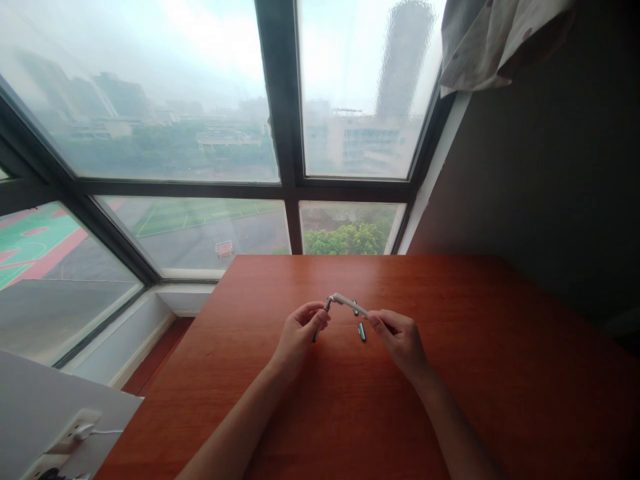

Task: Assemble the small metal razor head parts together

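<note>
Both my hands are over a reddish-brown wooden table [450, 400]. My right hand [400, 339] pinches the rear end of a slim white pen barrel [350, 303], which points up and left. My left hand [300, 330] is closed on a thin dark metallic rod [320, 325], whose upper tip meets the barrel's front end. A small dark green cylindrical piece [361, 331] lies on the table between my hands. Another tiny dark piece [355, 308] lies just behind it, partly hidden by the barrel.
A large window [280, 133] with dark frames stands behind the table, over a foggy city and sports fields. A dark wall [550, 167] borders the right side, with a cloth [490, 40] hanging at top. A white power strip [70, 437] with a plugged cable sits lower left.
</note>
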`<state>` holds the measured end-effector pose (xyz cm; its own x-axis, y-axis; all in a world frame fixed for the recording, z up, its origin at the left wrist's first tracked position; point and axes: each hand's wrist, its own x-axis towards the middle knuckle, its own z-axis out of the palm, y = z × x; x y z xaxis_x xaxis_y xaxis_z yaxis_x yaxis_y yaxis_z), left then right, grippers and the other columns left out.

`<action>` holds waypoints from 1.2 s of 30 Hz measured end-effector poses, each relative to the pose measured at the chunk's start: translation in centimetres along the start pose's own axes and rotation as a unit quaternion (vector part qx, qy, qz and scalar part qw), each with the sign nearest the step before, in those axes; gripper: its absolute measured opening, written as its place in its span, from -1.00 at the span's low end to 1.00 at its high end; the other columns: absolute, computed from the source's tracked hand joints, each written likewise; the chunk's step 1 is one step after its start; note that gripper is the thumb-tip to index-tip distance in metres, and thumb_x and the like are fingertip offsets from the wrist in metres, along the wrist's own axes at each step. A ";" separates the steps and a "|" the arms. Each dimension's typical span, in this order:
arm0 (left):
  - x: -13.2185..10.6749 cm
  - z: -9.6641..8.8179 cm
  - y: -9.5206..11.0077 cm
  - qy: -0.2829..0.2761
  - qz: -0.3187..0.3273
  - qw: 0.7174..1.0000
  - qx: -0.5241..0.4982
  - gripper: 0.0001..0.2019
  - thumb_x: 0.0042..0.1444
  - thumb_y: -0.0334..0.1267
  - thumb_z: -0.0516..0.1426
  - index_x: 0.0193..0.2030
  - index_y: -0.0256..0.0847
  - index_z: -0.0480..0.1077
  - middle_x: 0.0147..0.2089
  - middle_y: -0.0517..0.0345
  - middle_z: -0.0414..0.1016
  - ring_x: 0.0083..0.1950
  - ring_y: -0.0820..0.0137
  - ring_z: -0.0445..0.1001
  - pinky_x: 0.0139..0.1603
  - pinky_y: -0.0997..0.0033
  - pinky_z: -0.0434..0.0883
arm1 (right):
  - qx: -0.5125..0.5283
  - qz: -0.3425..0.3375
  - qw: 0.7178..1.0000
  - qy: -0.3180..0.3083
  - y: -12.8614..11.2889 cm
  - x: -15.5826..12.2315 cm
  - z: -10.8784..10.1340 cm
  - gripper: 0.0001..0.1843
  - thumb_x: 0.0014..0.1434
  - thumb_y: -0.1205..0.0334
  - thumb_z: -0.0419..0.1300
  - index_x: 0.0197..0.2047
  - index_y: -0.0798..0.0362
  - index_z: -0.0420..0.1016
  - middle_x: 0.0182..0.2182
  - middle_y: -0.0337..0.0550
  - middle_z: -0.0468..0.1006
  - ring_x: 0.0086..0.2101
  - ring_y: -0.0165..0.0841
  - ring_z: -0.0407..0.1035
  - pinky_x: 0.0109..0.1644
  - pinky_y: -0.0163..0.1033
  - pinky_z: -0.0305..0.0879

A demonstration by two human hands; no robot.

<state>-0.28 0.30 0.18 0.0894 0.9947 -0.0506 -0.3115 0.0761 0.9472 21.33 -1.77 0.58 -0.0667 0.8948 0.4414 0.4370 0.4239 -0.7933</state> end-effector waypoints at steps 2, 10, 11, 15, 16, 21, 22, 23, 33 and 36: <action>0.0 0.0 0.0 -0.001 -0.002 1.000 -0.011 -0.68 -0.09 -0.12 0.32 -0.23 -0.26 0.48 -0.40 0.11 0.49 -0.40 0.46 0.39 -0.39 0.50 0.27 | -0.019 -0.004 1.000 0.008 0.1 0.0 0.0 -0.64 0.25 0.04 0.07 -0.32 0.10 0.58 -0.51 -0.17 0.49 -0.48 -0.36 0.34 -0.42 -0.33 0.18; 0.0 0.0 0.0 -0.008 0.002 1.000 -0.030 -0.69 -0.08 -0.15 0.32 -0.23 -0.27 0.48 -0.40 0.12 0.49 -0.41 0.48 0.38 -0.38 0.52 0.26 | -0.044 0.001 0.998 0.045 0.4 0.1 0.1 -0.69 0.25 0.09 0.09 -0.29 0.09 0.58 -0.48 -0.16 0.51 -0.46 -0.35 0.36 -0.39 -0.33 0.19; 0.1 0.0 0.0 -0.007 0.001 1.000 -0.028 -0.69 -0.09 -0.15 0.32 -0.23 -0.27 0.48 -0.41 0.12 0.49 -0.41 0.48 0.38 -0.39 0.52 0.26 | -0.040 0.003 0.998 0.042 0.4 0.1 0.1 -0.69 0.25 0.09 0.09 -0.29 0.09 0.58 -0.47 -0.15 0.52 -0.45 -0.35 0.37 -0.39 -0.33 0.19; 0.2 0.0 0.0 0.004 0.005 1.000 -0.028 -0.68 -0.10 -0.14 0.33 -0.24 -0.27 0.47 -0.41 0.12 0.49 -0.41 0.49 0.37 -0.40 0.53 0.25 | -0.025 0.002 0.999 0.028 0.2 0.0 0.3 -0.68 0.26 0.08 0.08 -0.29 0.11 0.58 -0.45 -0.14 0.53 -0.43 -0.34 0.37 -0.38 -0.33 0.18; 0.2 0.0 -0.1 0.005 0.005 1.000 -0.029 -0.68 -0.10 -0.13 0.33 -0.24 -0.27 0.47 -0.41 0.12 0.49 -0.41 0.49 0.37 -0.40 0.53 0.25 | -0.021 0.001 1.000 0.023 0.1 -0.1 0.4 -0.67 0.26 0.08 0.08 -0.29 0.11 0.58 -0.45 -0.14 0.53 -0.44 -0.34 0.37 -0.39 -0.33 0.18; 0.3 -0.1 -0.3 0.007 -0.003 0.999 -0.040 -0.69 -0.10 -0.14 0.33 -0.24 -0.25 0.47 -0.41 0.14 0.49 -0.42 0.50 0.37 -0.40 0.53 0.26 | 0.006 0.001 1.000 -0.003 -0.1 -0.1 0.5 -0.66 0.27 0.08 0.06 -0.32 0.10 0.57 -0.50 -0.18 0.49 -0.48 -0.38 0.32 -0.43 -0.33 0.13; 0.3 -0.2 -0.4 0.005 -0.005 0.999 -0.043 -0.69 -0.09 -0.14 0.33 -0.24 -0.25 0.47 -0.41 0.14 0.49 -0.42 0.50 0.38 -0.39 0.53 0.26 | 0.007 0.001 1.000 -0.003 0.0 -0.1 0.5 -0.67 0.26 0.08 0.07 -0.32 0.10 0.57 -0.50 -0.18 0.49 -0.48 -0.38 0.32 -0.43 -0.33 0.13; 0.3 -0.2 -0.4 0.004 -0.007 0.999 -0.047 -0.69 -0.08 -0.14 0.32 -0.23 -0.25 0.47 -0.41 0.14 0.49 -0.41 0.49 0.38 -0.39 0.53 0.26 | 0.005 0.001 1.000 -0.001 0.0 -0.1 0.5 -0.67 0.26 0.08 0.07 -0.32 0.10 0.56 -0.49 -0.18 0.49 -0.48 -0.37 0.32 -0.42 -0.33 0.13; 0.1 0.2 -0.1 -0.009 -0.023 0.997 -0.078 -0.71 -0.08 -0.15 0.32 -0.24 -0.25 0.47 -0.41 0.15 0.49 -0.41 0.50 0.39 -0.32 0.51 0.30 | 0.011 0.005 1.000 0.026 -0.5 -0.1 0.8 -0.70 0.26 0.08 0.07 -0.33 0.09 0.50 -0.50 -0.21 0.43 -0.49 -0.40 0.26 -0.43 -0.34 0.11; -0.1 0.3 0.0 -0.020 -0.027 0.996 -0.080 -0.71 -0.07 -0.16 0.32 -0.23 -0.27 0.48 -0.40 0.13 0.49 -0.40 0.49 0.39 -0.31 0.49 0.31 | 0.032 0.007 0.999 0.009 -0.7 -0.1 1.1 -0.71 0.27 0.08 0.06 -0.33 0.09 0.49 -0.53 -0.24 0.39 -0.50 -0.41 0.25 -0.44 -0.35 0.11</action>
<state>0.00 0.18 0.23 0.1472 0.9854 -0.0850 -0.4514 0.1434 0.8807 20.02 -2.02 0.62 -0.0448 0.8985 0.4367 0.3796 0.4197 -0.8245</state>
